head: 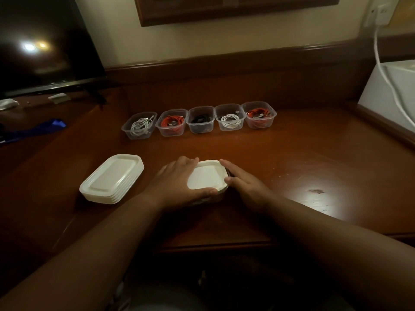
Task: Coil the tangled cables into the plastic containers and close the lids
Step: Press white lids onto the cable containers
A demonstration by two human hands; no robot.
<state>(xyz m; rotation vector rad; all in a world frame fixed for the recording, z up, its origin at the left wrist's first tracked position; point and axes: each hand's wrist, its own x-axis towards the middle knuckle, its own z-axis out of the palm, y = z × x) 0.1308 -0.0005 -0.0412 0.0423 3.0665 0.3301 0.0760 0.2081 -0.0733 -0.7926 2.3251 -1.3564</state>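
Near centre: my left hand (179,182) and right hand (244,187), fingers straight, press the lid (207,177) onto a container (215,197) on the bench (292,158). Uneven pressure may leave a corner unsealed. At 9 o'clock, spare lids (112,178); at 12, five open containers (199,121) holding coiled cables.

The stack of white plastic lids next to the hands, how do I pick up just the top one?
Pinch the top lid of the stack of white plastic lids by its raised rim at a long edge, coming from above. The lids lie flat and nested, so only the top rim is free, and lifting one edge should probably peel it off the others.
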